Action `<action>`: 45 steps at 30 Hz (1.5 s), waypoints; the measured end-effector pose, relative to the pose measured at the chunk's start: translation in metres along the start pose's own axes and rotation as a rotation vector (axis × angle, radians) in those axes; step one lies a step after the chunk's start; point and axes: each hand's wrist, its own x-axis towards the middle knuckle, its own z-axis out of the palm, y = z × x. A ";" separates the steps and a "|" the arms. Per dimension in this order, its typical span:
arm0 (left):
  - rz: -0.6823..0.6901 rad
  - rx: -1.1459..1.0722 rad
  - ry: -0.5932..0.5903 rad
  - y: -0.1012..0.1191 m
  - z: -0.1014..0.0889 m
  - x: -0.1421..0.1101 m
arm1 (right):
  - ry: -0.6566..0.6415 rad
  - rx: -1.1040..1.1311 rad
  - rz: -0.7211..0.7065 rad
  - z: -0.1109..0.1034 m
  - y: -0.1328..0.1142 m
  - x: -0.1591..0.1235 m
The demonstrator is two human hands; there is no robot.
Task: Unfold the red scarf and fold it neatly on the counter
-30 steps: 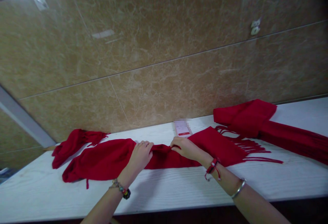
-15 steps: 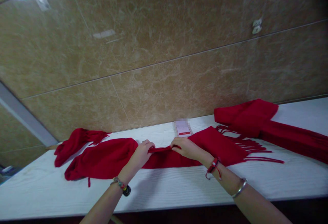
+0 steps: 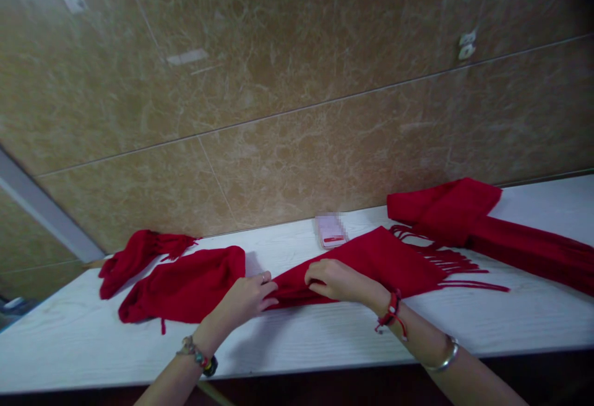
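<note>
A red scarf [image 3: 371,260] with fringe at its right end lies stretched along the white table, its middle narrowed and folded. My left hand [image 3: 250,299], a ring on one finger, is over the left part of that narrow stretch with its fingers apart. Above the middle of the scarf, my right hand [image 3: 334,279] has bent fingers, a small gap showing between them and the thumb. Neither hand pinches the cloth visibly. The scarf's wider left part [image 3: 190,285] lies bunched to the left of my left hand.
Another red fringed cloth [image 3: 134,260] lies at the far left. A folded red scarf [image 3: 445,208] extends toward the right edge. Against the tiled wall [image 3: 297,164] sits a pale pink phone-like object [image 3: 330,231], partly blurred. The white table [image 3: 343,338] has its front edge near me.
Both hands have let go of the lifted upper edge of the scarf and come slightly nearer to me. That edge now lies lower, sloping down toward my left hand.
</note>
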 end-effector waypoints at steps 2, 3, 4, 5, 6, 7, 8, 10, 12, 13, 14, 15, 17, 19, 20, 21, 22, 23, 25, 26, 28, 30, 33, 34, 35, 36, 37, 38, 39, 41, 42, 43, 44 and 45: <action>0.075 0.049 -0.056 0.004 0.004 -0.009 | -0.051 -0.078 -0.047 0.003 -0.014 -0.007; 0.113 0.061 -0.084 0.007 0.006 -0.014 | -0.077 -0.119 -0.070 0.006 -0.020 -0.012; 0.146 0.067 -0.113 0.009 0.008 -0.020 | -0.103 -0.156 -0.094 0.009 -0.026 -0.017; 0.165 0.068 -0.142 0.011 0.009 -0.025 | -0.128 -0.187 -0.115 0.013 -0.031 -0.022; 0.174 0.060 -0.168 0.014 0.010 -0.030 | -0.146 -0.213 -0.128 0.016 -0.034 -0.026; 0.174 0.045 -0.190 0.015 0.009 -0.035 | -0.163 -0.230 -0.137 0.018 -0.037 -0.030; 0.167 0.021 -0.204 0.017 0.007 -0.038 | -0.176 -0.237 -0.141 0.020 -0.039 -0.034; 0.160 -0.059 -0.218 0.019 0.000 -0.042 | -0.187 -0.227 -0.128 0.020 -0.038 -0.040; 0.179 -0.183 -0.214 0.019 -0.009 -0.039 | -0.199 -0.213 -0.118 0.019 -0.035 -0.043; 0.187 -0.256 -0.194 0.018 -0.013 -0.034 | -0.202 -0.217 -0.118 0.018 -0.033 -0.044; 0.176 -0.327 -0.152 0.016 -0.015 -0.027 | -0.202 -0.230 -0.120 0.018 -0.032 -0.045; 0.142 -0.386 -0.096 0.014 -0.014 -0.018 | -0.198 -0.249 -0.121 0.018 -0.031 -0.046; -0.017 -0.443 0.037 0.009 -0.008 0.005 | -0.183 -0.292 -0.114 0.019 -0.032 -0.049; -0.211 -0.420 0.021 0.004 0.005 0.030 | -0.169 -0.316 -0.102 0.021 -0.036 -0.052; -0.272 -0.410 -0.052 0.002 0.012 0.041 | -0.166 -0.319 -0.096 0.021 -0.037 -0.053; -0.303 -0.407 -0.100 0.000 0.018 0.051 | -0.164 -0.317 -0.090 0.021 -0.038 -0.055; -0.322 -0.407 -0.139 -0.003 0.024 0.059 | -0.165 -0.311 -0.087 0.021 -0.038 -0.058; -0.330 -0.410 -0.164 -0.005 0.028 0.066 | -0.164 -0.304 -0.083 0.020 -0.037 -0.060; -0.336 -0.419 -0.187 -0.010 0.033 0.073 | -0.160 -0.296 -0.077 0.018 -0.035 -0.065; -0.333 -0.425 -0.201 -0.013 0.035 0.074 | -0.156 -0.297 -0.073 0.017 -0.033 -0.068; -0.313 -0.435 -0.214 -0.020 0.036 0.075 | -0.144 -0.306 -0.060 0.015 -0.030 -0.071; -0.298 -0.429 -0.192 -0.027 0.037 0.077 | -0.131 -0.315 -0.050 0.015 -0.027 -0.072; -0.298 -0.397 -0.112 -0.035 0.043 0.083 | -0.115 -0.318 -0.046 0.020 -0.023 -0.069; -0.294 -0.389 -0.086 -0.037 0.046 0.086 | -0.108 -0.314 -0.041 0.022 -0.021 -0.067; -0.284 -0.383 -0.060 -0.039 0.049 0.089 | -0.100 -0.309 -0.033 0.024 -0.020 -0.066; -0.269 -0.379 -0.037 -0.039 0.052 0.091 | -0.092 -0.301 -0.022 0.026 -0.018 -0.065; -0.252 -0.375 -0.015 -0.039 0.054 0.092 | -0.082 -0.291 -0.008 0.028 -0.017 -0.064; -0.234 -0.373 0.004 -0.038 0.056 0.092 | -0.072 -0.280 0.007 0.030 -0.017 -0.064; -0.213 -0.367 0.021 -0.037 0.057 0.091 | -0.062 -0.269 0.023 0.031 -0.016 -0.065; -0.155 -0.332 0.064 -0.030 0.056 0.083 | -0.039 -0.247 0.056 0.032 -0.016 -0.066; -0.117 -0.306 0.094 -0.025 0.055 0.076 | -0.028 -0.238 0.074 0.033 -0.016 -0.067; -0.075 -0.280 0.129 -0.020 0.052 0.068 | -0.016 -0.230 0.095 0.033 -0.015 -0.068; -0.031 -0.259 0.164 -0.015 0.050 0.059 | -0.006 -0.222 0.117 0.034 -0.015 -0.069; 0.010 -0.249 0.188 -0.011 0.047 0.049 | 0.005 -0.215 0.140 0.035 -0.016 -0.069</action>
